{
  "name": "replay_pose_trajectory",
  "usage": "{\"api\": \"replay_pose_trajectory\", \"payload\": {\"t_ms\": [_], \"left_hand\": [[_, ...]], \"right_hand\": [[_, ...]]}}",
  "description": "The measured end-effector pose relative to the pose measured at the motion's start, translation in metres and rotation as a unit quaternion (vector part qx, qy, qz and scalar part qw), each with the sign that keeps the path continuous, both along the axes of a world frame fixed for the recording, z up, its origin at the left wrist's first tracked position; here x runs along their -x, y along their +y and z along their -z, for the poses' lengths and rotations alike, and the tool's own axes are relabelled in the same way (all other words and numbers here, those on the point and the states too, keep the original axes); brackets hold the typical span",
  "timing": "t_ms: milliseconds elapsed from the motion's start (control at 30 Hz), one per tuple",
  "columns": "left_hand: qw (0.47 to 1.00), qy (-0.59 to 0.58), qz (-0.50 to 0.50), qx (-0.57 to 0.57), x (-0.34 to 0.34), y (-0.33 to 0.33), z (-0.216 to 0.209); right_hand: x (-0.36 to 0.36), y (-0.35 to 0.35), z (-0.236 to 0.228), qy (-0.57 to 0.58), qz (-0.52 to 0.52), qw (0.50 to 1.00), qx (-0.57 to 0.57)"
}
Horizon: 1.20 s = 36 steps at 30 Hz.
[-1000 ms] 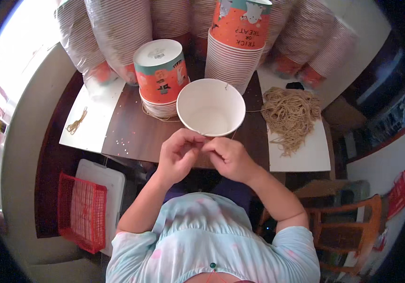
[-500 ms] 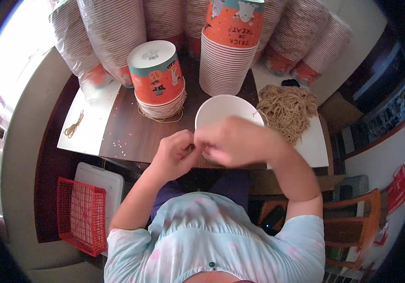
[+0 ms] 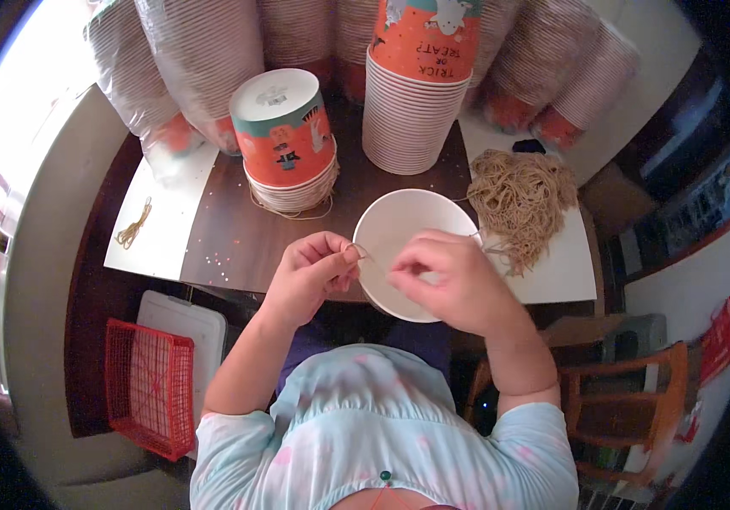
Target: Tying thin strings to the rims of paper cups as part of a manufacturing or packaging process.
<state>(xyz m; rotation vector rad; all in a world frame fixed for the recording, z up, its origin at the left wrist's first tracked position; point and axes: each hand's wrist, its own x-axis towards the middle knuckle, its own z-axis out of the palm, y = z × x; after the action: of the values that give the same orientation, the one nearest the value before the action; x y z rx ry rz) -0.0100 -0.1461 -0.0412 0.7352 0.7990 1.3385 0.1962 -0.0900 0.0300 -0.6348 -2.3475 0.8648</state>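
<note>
— The left hand (image 3: pixel 309 274) pinches one end of a thin string (image 3: pixel 365 255), mid-frame. The right hand (image 3: pixel 450 276)?
— It pinches the string too, over the white bowl (image 3: pixel 399 225). More strings (image 3: pixel 522 204) lie upper right on the worktop (image 3: pixel 229 246).

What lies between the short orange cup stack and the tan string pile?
In the head view, the tall orange paper cup stack and, nearer, the open white paper cup.

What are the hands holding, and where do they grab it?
The left hand pinches one end of a thin tan string at its fingertips; the right hand seems to pinch its other end, over the white paper cup.
</note>
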Motion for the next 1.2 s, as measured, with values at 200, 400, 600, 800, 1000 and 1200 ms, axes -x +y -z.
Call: {"api": "replay_pose_trajectory", "payload": {"t_ms": [200, 400, 600, 800, 1000, 1200], "left_hand": [[1.000, 0.014, 0.006, 0.005, -0.002, 0.001, -0.005], [1.000, 0.009, 0.016, -0.001, 0.007, -0.001, -0.004], [0.999, 0.026, 0.031, -0.011, 0.010, 0.000, -0.004], [0.983, 0.172, -0.014, -0.066, 0.013, -0.009, -0.010], [0.727, 0.597, -0.186, -0.285, 0.003, -0.040, -0.026], [0.835, 0.428, -0.260, -0.227, -0.015, -0.045, 0.008]], "right_hand": [[0.027, 0.009, 0.038, 0.015, 0.026, 0.997, -0.076], [0.031, 0.006, 0.027, 0.018, 0.027, 0.981, -0.189], [0.034, 0.015, 0.034, 0.042, -0.016, 0.981, -0.188], [0.031, 0.004, 0.028, 0.018, 0.000, 0.982, -0.187], [0.029, -0.056, 0.021, -0.014, 0.057, 0.989, -0.132], [0.039, -0.069, 0.030, 0.008, 0.106, 0.980, -0.166]]}}
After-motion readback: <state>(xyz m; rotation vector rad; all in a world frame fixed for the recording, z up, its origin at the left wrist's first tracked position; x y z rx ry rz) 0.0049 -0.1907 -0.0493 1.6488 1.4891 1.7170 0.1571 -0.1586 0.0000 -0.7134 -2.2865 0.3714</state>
